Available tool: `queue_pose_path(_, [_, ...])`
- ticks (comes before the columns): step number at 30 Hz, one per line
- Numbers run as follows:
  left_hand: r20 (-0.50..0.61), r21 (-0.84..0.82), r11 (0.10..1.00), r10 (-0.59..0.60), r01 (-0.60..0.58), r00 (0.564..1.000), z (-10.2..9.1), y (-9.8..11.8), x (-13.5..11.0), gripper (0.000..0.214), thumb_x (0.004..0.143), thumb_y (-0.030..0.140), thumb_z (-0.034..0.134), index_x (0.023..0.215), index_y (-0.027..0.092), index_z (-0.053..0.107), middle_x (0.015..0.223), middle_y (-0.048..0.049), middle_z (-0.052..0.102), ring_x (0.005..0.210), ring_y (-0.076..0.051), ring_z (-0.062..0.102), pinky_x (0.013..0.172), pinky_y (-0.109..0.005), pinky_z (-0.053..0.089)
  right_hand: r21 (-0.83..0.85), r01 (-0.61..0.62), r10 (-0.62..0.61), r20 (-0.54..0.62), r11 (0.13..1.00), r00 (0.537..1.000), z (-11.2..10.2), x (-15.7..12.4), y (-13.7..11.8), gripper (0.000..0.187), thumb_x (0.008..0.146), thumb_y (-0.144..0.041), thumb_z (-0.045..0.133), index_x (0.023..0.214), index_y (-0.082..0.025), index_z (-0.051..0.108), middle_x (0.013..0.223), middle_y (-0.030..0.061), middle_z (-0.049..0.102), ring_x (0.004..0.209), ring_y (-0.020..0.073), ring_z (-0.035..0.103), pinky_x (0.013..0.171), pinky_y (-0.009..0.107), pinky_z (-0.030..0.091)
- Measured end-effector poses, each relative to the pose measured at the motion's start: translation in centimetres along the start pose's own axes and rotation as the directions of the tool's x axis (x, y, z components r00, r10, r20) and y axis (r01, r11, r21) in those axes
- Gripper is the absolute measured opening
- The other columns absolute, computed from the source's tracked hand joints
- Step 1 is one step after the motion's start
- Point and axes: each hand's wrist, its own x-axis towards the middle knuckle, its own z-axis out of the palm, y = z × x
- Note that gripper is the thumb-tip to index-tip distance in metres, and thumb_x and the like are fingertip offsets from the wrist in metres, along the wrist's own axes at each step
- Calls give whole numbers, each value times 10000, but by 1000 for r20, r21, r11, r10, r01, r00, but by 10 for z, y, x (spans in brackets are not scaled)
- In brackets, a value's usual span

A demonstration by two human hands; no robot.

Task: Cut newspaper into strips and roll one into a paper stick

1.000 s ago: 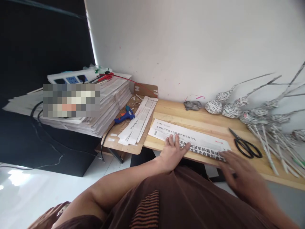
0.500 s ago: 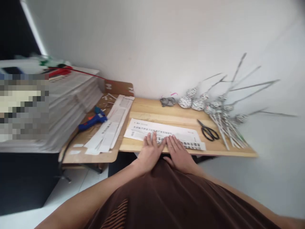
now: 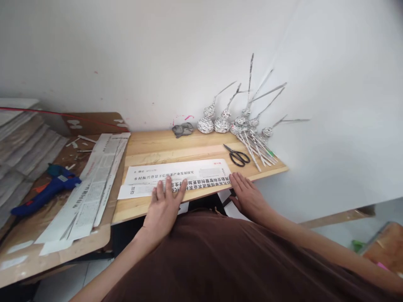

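Note:
A strip of newspaper (image 3: 163,171), folded over along its near side, lies flat near the front edge of the wooden board (image 3: 151,147). My left hand (image 3: 163,207) rests on its near fold with the fingers spread. At the strip's right end, my right hand (image 3: 247,193) lies with its fingers stretched out over the paper and board edge. Neither hand grips anything. Black scissors (image 3: 237,156) lie partly open just beyond my right hand.
Woven paper gourds (image 3: 206,119) stand along the wall, with rolled paper sticks (image 3: 252,147) before them. A crumpled grey cloth (image 3: 182,130) sits left of them. On the left are newspaper strips (image 3: 91,184), a blue glue gun (image 3: 47,193) and stacked paper (image 3: 25,138).
My hands, close together before at the middle of the strip, have spread apart, the right one to the strip's right end. The view has turned to the right and come closer.

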Motion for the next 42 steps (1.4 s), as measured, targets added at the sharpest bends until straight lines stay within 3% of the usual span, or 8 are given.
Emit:
queue_pose_path(7, [-33,43,999,9,-8,999,2,1,0,731,874,204,582,1517,263,241,1476,-276,379,1305,-438,441,989,-556,442,22,-132,133,-48,991,990,-16,-3,3,798,877,-376,574,1474,46,254,1531,276,275,1462,358,126,1156,496,241])
queue_pose_path(11, [-41,-30,999,-13,12,999,2,1,-1,679,892,191,541,1508,277,269,1490,-253,370,1327,-437,410,996,-572,435,62,-63,67,-72,996,995,-19,-4,-9,802,877,-336,565,1501,13,203,1554,255,232,1471,347,69,1164,510,214])
queue_pose_path(16, [-14,-61,998,2,-3,1000,-2,0,0,664,887,169,535,1501,269,302,1525,-197,343,1335,-456,385,995,-591,432,109,4,0,-39,994,999,-8,3,-26,770,842,-308,594,1463,41,299,1508,281,321,1449,383,158,1146,533,245])
queue_pose_path(19, [1,-38,999,15,-15,1000,-4,1,1,683,874,162,551,1502,259,301,1529,-183,340,1327,-466,391,988,-594,437,122,145,-139,-52,982,989,-2,22,-44,720,860,-331,587,1434,42,364,1484,277,368,1430,377,233,1138,509,281])
queue_pose_path(24, [-4,57,998,9,-9,1000,-6,5,3,695,881,113,501,1511,285,263,1517,-186,362,1291,-439,455,967,-590,456,111,413,-398,-131,904,908,5,56,-76,541,942,-254,473,1454,-95,400,1496,155,414,1405,334,319,1122,481,327])
queue_pose_path(31, [36,71,997,-21,18,999,-5,0,-1,712,876,229,575,1514,238,259,1508,-212,367,1343,-390,410,1033,-535,420,117,370,-340,-217,922,915,13,62,-85,535,939,-231,484,1465,-169,404,1474,134,450,1395,343,338,1109,498,338])
queue_pose_path(36, [105,14,990,-141,140,984,-6,-26,-21,929,723,377,767,1482,86,318,1481,-302,355,1352,-428,380,1077,-521,369,120,373,-330,-271,920,904,17,62,-77,545,944,-248,474,1474,-154,387,1451,124,482,1368,299,400,1113,453,356])
queue_pose_path(42, [79,83,968,-244,238,966,-5,-52,-44,896,728,409,752,1437,20,365,1445,-308,410,1318,-413,435,1093,-534,331,125,311,-267,-281,942,922,17,47,-57,589,934,-231,482,1495,-129,331,1459,125,472,1369,283,401,1112,453,357])
